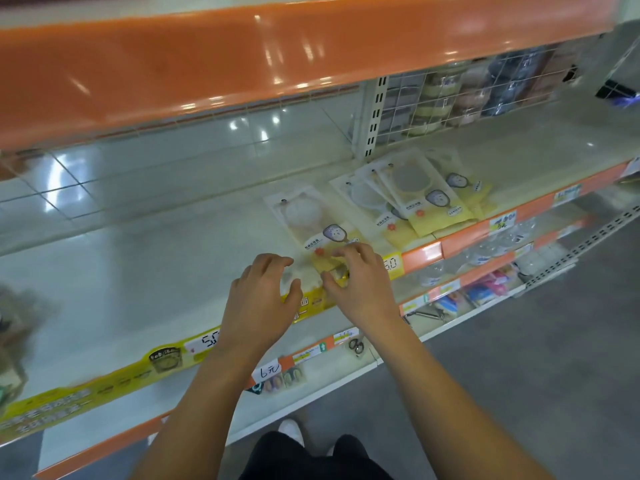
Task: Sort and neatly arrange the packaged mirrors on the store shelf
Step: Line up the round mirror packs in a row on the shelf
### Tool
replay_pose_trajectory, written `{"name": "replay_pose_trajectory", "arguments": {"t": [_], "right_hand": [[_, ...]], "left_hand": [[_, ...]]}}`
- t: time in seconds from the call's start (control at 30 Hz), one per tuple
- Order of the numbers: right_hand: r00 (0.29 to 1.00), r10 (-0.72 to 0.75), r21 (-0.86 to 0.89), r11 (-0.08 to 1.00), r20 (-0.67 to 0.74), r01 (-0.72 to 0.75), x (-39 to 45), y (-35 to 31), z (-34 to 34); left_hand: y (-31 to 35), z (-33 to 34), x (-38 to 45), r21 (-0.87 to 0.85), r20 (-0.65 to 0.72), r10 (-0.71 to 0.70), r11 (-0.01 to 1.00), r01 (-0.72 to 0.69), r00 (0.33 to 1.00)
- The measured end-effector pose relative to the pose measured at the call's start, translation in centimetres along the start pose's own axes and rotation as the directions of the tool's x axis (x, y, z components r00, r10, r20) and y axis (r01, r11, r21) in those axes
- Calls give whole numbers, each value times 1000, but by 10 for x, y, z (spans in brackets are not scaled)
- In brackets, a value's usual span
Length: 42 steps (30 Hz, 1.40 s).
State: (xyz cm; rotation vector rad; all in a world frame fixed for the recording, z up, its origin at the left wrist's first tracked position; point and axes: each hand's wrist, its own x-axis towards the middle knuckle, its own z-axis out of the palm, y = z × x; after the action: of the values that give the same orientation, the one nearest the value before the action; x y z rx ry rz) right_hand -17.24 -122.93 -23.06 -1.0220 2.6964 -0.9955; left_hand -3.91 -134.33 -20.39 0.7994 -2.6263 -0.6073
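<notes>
Squaring one clear-and-yellow packaged mirror (313, 223): right hand (356, 282) pinches it, left hand (263, 292) loosely spread; fanned pile (415, 195) at two o'clock unsorted.

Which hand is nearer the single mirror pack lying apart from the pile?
The right hand: its fingers rest on the near yellow end of the single mirror pack. The left hand hovers just left of that end, fingers curled, not on it.
</notes>
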Motion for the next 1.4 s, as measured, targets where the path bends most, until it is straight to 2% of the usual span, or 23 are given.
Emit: {"name": "replay_pose_trajectory", "arguments": {"t": [0.13, 0.27, 0.43, 0.63, 0.93, 1.17, 1.4], "right_hand": [[1000, -1, -96, 995, 10, 2, 25, -7, 3], [999, 46, -114, 992, -5, -46, 49, -16, 12], [981, 128, -198, 975, 145, -98, 80, -22, 19], [952, 196, -295, 948, 233, -123, 95, -22, 28], [950, 208, -386, 916, 234, -105, 103, -28, 27], [966, 175, -360, 928, 191, -97, 111, -24, 24], [961, 36, -318, 946, 273, 55, 118, -7, 13]], "left_hand": [[-12, 1, 17, -29, -5, -23, 999, 23, 1000], [-23, -2, 33, -45, 11, -26, 999, 26, 1000], [-39, -7, 55, -83, 41, -46, 995, 49, 998], [-51, -8, 71, -102, 42, -11, 995, 15, 999], [-51, -9, 82, -76, 56, 22, 997, -18, 998], [-38, -3, 86, -48, 62, -4, 999, 7, 998], [-7, 14, 93, -11, 29, -55, 998, 55, 998]]}}
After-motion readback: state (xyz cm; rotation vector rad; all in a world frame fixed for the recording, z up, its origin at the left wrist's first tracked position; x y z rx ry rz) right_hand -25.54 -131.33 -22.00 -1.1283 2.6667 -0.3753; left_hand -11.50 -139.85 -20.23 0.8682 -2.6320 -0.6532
